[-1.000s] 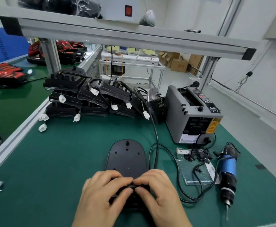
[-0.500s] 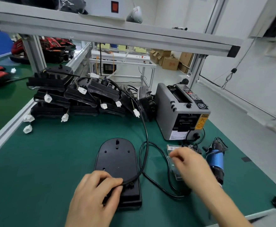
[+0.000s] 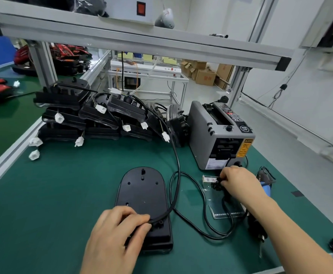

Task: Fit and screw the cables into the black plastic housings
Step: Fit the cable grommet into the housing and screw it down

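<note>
A green worktop [image 3: 62, 194] under an aluminium shelf frame carries the job, with one black housing [image 3: 142, 194] lying flat at its near middle. The cable [image 3: 178, 165] comes down from behind the housing, runs along its right edge and crosses onto its near end. There the left hand [image 3: 114, 234] grips it, fingers curled over the cable and pressing it into the housing. Right of the housing, the right hand [image 3: 238, 180] reaches to a small heap of black screws [image 3: 215, 184] on a clear bag, its fingertips drawn together. It seems to pinch one, though the pieces are too small to be sure. A blue driver [image 3: 266, 187] lies just right of that hand, farther from the housing, and a grey dispenser [image 3: 219, 135] stands behind and to the right. A stack [image 3: 94, 115] of more housings, with white plugs hanging from them, sits behind and to the left. The step in hand looks like fixing the seated cable. Next, a screw must go to the hole by the cable at the housing's near end while the left hand keeps the cable down, and then the driver must be picked up.
</note>
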Action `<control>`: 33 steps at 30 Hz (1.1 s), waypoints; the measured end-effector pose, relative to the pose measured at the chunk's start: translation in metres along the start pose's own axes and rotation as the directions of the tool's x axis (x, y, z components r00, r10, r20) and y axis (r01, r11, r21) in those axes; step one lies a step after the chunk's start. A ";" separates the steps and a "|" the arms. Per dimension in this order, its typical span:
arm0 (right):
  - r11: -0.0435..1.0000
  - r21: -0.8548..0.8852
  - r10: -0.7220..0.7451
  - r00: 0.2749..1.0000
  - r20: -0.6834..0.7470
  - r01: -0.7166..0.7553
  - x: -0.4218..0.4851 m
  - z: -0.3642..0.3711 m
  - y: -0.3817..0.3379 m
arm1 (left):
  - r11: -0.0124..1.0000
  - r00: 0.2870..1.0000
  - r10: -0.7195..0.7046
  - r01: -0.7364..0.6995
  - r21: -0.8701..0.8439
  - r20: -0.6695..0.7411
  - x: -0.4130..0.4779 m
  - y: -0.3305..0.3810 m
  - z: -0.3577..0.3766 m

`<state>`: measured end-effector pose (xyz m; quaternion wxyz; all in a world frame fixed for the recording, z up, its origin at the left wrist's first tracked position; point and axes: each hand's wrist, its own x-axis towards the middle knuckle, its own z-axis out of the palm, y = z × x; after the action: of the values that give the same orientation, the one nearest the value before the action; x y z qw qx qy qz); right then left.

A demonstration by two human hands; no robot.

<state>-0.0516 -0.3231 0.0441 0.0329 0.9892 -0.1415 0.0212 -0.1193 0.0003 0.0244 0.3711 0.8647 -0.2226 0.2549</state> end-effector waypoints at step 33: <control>0.996 0.071 -0.056 0.998 -0.021 0.057 -0.006 -0.002 0.001 | 0.999 0.999 -0.034 0.034 0.002 0.032 0.002 0.002 -0.004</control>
<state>-0.0575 -0.3219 0.0457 -0.0004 0.9931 -0.1124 0.0348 -0.1200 0.0014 0.0297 0.3712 0.8727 -0.2134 0.2348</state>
